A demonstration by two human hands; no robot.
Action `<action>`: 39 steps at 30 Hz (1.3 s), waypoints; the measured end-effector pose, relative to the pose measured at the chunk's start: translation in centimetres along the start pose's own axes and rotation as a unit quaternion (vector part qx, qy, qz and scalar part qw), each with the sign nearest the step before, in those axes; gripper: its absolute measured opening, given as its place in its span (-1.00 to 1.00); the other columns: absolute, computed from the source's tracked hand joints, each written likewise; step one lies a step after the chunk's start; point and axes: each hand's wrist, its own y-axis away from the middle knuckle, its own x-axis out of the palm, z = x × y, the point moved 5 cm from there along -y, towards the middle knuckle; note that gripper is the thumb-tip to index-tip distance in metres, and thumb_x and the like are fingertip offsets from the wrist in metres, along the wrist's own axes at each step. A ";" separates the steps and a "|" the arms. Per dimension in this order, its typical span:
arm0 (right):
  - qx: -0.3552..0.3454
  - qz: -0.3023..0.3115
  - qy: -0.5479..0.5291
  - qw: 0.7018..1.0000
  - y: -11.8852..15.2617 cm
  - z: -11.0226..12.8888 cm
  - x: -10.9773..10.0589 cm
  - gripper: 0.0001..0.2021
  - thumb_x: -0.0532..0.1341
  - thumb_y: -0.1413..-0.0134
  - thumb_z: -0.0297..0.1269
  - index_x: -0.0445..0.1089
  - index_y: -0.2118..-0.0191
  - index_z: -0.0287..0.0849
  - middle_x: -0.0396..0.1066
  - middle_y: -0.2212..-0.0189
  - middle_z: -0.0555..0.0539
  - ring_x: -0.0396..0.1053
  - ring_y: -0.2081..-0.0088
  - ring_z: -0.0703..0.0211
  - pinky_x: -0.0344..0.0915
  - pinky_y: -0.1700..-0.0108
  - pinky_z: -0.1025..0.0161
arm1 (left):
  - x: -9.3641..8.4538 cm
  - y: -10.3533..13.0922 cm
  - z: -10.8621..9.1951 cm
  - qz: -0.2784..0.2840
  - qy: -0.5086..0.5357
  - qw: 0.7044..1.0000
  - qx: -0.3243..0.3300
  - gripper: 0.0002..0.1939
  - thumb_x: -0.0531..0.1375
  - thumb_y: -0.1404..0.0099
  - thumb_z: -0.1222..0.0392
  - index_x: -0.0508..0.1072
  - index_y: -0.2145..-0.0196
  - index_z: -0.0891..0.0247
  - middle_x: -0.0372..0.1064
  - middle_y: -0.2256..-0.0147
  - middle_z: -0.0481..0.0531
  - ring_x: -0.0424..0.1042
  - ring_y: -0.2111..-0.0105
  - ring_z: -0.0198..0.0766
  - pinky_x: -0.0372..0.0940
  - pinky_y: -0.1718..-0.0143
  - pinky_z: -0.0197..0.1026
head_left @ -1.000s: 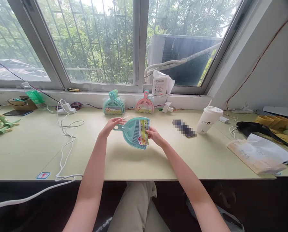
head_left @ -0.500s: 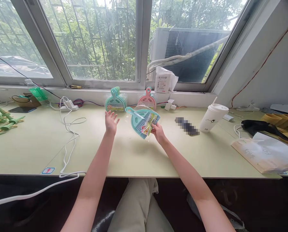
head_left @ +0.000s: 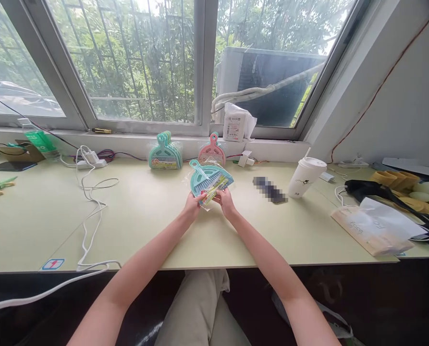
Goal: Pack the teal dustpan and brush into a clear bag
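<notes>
Together, left fingers and right fingers pinch the smooth, ribbed, rounded plastic-wrapped teal dustpan set

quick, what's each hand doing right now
Left hand: closed on the lower left edge of the teal plastic dustpan-and-brush set.
Right hand: closed on the same set's lower right side, by its yellow label.

Near the middle of the frame, a blue-green dustpan with a little brush tucked in it is held up at a tilt in crinkly clear wrap, its handle pointing up and left, and a yellow-green label running across its front.
</notes>
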 end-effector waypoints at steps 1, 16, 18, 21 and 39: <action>0.004 0.018 0.002 1.000 0.1 0.2 0.1 -0.71 0.26 0.08 -0.34 0.25 0.18 -0.09 0.52 0.19 -0.03 0.53 0.18 0.11 0.48 0.00 0.04 | 0.0 0.0 -0.3 0.005 0.000 1.000 0.007 -0.45 0.40 0.04 0.32 0.36 0.07 0.25 0.51 0.19 0.07 0.51 0.16 -0.15 0.34 0.01 -0.05; -0.046 -0.034 -0.018 0.998 0.0 1.1 -0.8 -0.57 0.41 0.16 -0.31 0.29 0.13 -0.11 0.50 0.18 -0.07 0.51 0.09 0.08 0.47 -0.07 0.03 | 1.7 1.3 0.1 0.168 -0.145 0.974 -0.037 -0.34 0.35 -0.16 -0.02 0.25 -0.18 -0.01 0.20 -0.27 0.13 0.21 -0.25 0.01 0.29 -0.09 0.06; -0.047 -0.041 -0.033 0.998 0.0 1.3 -1.0 -0.57 0.41 0.16 -0.32 0.29 0.13 -0.10 0.50 0.17 -0.07 0.51 0.07 0.07 0.46 -0.09 0.02 | 1.7 0.9 -0.2 0.189 -0.145 0.969 -0.068 -0.43 0.27 -0.21 -0.14 0.33 -0.15 -0.01 0.22 -0.26 0.12 0.20 -0.26 0.03 0.29 -0.07 0.05; -0.040 -0.026 -0.046 0.998 0.0 1.3 -0.7 -0.56 0.42 0.18 -0.34 0.28 0.14 -0.10 0.51 0.15 -0.07 0.51 0.05 0.06 0.46 -0.10 0.01 | 1.2 -0.1 -1.3 0.168 -0.110 0.978 -0.062 -0.46 0.21 -0.23 -0.21 0.42 -0.08 0.09 0.32 -0.19 0.16 0.26 -0.22 0.06 0.27 -0.10 0.07; -0.008 0.052 -0.056 0.997 0.3 1.8 0.7 -0.54 0.46 0.21 -0.32 0.30 0.15 -0.09 0.55 0.17 -0.05 0.52 0.05 0.00 0.50 -0.03 0.02 | -0.4 0.0 -5.6 0.198 0.022 0.980 -0.023 -0.07 -0.12 -0.19 -0.54 0.41 -0.14 0.26 0.38 -0.12 0.26 0.21 -0.24 0.15 0.15 -0.18 0.20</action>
